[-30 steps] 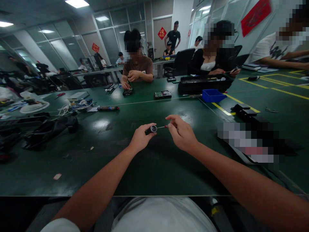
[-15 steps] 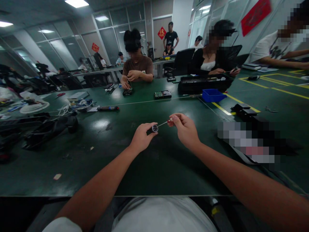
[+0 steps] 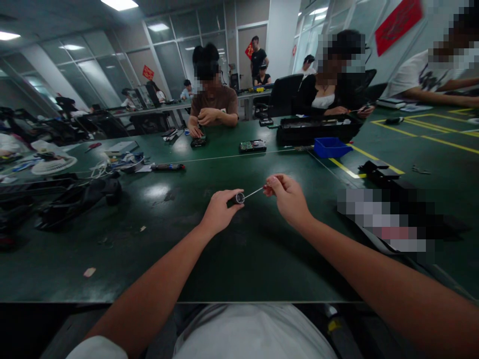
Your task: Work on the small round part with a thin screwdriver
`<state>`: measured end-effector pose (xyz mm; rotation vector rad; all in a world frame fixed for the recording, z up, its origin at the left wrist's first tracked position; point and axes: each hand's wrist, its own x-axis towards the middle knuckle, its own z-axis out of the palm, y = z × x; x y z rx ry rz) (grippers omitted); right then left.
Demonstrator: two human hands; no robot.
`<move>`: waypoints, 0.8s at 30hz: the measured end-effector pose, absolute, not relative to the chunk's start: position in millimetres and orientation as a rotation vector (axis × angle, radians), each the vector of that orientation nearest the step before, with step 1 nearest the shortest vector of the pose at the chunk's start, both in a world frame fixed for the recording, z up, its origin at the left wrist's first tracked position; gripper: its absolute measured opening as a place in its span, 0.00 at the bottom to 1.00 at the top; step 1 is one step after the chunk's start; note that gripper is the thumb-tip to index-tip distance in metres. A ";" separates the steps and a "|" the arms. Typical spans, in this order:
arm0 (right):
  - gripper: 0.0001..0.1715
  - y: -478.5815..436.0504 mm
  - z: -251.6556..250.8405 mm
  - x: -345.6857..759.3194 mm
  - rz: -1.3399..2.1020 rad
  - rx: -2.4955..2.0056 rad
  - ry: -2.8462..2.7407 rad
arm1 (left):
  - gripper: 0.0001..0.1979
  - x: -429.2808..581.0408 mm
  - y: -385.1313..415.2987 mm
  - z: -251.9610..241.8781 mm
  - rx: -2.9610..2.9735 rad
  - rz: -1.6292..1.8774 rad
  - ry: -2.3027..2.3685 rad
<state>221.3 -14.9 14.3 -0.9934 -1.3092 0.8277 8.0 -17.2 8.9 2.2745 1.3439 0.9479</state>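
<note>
Above the green table, my left hand (image 3: 220,212) is closed around a small dark cylinder (image 3: 240,198) whose round, silvery-rimmed end faces me. My right hand (image 3: 288,199) pinches the reddish handle of a screwdriver (image 3: 254,192). Its thin metal shaft slants down to the left, and the tip meets the cylinder's round end. Whether the tip sits in a screw I cannot tell. My fingers cover most of the cylinder's body and part of the handle.
A blue tray (image 3: 331,147) stands beyond my right hand, by a long black housing (image 3: 318,130). A circuit-board device (image 3: 253,145) lies ahead. Black parts (image 3: 78,199) and a pen-like tool (image 3: 167,167) lie left. A co-worker (image 3: 213,104) sits opposite.
My right hand has shifted slightly right and up, and more of the screwdriver's shaft shows. My left hand and the cylinder have stayed nearly in place.
</note>
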 end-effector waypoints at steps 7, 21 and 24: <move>0.13 -28.2 17.2 216.2 0.722 -0.975 -1.539 | 0.21 6.5 -15.8 8.2 2.306 1.001 1.351; 0.11 -35.2 25.6 220.0 0.555 -0.969 -1.525 | 0.21 3.3 -13.3 5.9 2.324 0.942 1.396; 0.12 -35.4 23.0 219.9 0.559 -0.966 -1.584 | 0.22 3.6 -13.4 5.9 2.327 0.953 1.396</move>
